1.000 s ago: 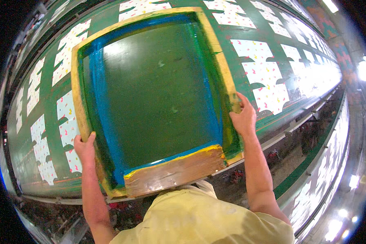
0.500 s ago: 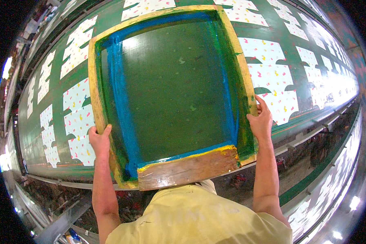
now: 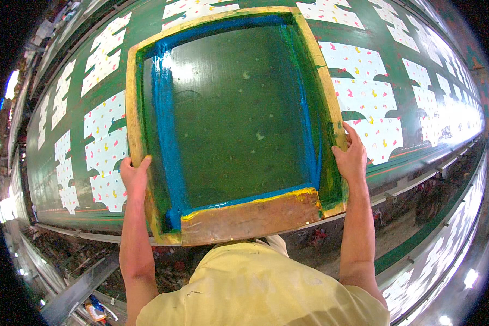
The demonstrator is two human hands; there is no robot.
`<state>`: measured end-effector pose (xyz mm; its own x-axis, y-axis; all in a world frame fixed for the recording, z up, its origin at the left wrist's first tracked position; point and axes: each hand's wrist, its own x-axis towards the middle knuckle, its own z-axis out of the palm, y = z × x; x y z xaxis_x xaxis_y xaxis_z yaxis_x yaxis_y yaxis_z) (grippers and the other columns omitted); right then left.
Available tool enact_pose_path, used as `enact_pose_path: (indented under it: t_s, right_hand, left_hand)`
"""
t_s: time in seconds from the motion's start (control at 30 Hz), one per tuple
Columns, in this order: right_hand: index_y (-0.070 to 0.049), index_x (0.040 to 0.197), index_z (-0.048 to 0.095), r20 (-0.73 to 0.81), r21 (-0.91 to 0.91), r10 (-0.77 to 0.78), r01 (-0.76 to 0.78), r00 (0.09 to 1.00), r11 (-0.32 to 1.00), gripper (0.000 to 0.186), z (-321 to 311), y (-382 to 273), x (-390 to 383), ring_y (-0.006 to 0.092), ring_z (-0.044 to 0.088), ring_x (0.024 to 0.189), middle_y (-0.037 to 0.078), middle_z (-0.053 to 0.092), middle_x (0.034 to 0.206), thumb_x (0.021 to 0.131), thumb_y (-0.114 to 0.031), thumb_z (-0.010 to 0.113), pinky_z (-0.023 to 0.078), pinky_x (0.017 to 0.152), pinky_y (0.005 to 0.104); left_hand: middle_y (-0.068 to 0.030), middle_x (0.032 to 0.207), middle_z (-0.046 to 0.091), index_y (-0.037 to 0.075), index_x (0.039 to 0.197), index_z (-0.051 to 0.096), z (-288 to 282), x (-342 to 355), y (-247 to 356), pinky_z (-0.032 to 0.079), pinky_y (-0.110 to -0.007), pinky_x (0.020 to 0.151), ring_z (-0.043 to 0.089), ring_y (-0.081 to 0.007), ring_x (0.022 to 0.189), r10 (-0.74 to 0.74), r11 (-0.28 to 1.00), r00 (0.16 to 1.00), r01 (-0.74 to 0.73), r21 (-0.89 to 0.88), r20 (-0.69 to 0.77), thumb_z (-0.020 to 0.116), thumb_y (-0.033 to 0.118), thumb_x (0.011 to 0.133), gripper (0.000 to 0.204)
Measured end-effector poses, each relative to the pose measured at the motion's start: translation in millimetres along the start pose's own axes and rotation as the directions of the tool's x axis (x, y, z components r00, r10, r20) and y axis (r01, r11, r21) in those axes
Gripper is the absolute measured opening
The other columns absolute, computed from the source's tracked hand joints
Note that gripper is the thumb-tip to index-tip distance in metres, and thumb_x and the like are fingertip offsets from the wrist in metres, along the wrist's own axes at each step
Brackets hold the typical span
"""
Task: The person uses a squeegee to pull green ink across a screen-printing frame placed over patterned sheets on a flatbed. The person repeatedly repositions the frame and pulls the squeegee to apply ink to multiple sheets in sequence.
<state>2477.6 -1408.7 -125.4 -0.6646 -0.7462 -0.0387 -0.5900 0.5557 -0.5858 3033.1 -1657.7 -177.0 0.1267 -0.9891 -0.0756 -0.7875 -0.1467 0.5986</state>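
Both my hands grip a large screen printing frame [image 3: 131, 108] by its opposite sides. Its wooden edges are yellowish, with blue paint or tape bordering a dark green mesh [image 3: 233, 119]. My left hand [image 3: 135, 173] is closed round the lower left side, thumb on top. On the right side, lower down, my right hand [image 3: 351, 155] is closed on the edge, its thumb over the rim. Across the near end inside the frame lies a brown wooden squeegee board [image 3: 252, 217] with yellow paint along its upper edge. Fingers under the frame are hidden.
A long green table [image 3: 76, 114] runs left to right beneath the frame. White fabric pieces with small coloured prints [image 3: 364, 103] lie on it in rows. A metal rail [image 3: 402, 190] follows its near edge. More white pieces [image 3: 440, 261] lie on another surface at lower right.
The frame's left side has shifted slightly right against the view, and its near end sits a little higher. Both hands keep their hold. The squeegee board remains at the near end.
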Motion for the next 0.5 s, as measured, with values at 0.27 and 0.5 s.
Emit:
enact_pose_path:
  t_s: [0.27,0.5]
  right_hand:
    - [-0.009,0.146,0.069,0.249,0.068,-0.621,0.626,0.743,0.777,0.067,2,-52,-103,0.0396,0.063,0.139,0.018,0.069,0.147,0.083,-0.017,0.089,0.051,0.116,0.0535]
    - [-0.01,0.139,0.074,0.445,0.008,-0.716,0.797,0.538,0.604,0.052,27,-108,-189,0.0381,0.07,0.126,0.015,0.073,0.137,0.087,-0.004,0.072,0.055,0.111,0.0522]
  left_hand:
    - [-0.0143,0.103,0.079,-0.002,0.116,0.076,-2,-1,-2,0.057,-0.041,0.089,0.074,-0.027,0.092,0.081,0.997,0.997,-0.081,0.007,0.011,0.092,0.024,0.086,0.042]
    - [-0.0199,0.124,0.077,0.001,0.134,0.074,6,12,-28,0.058,-0.045,0.101,0.075,-0.0326,0.111,0.07,0.933,0.985,-0.009,-0.359,0.157,0.096,0.026,0.079,0.064]
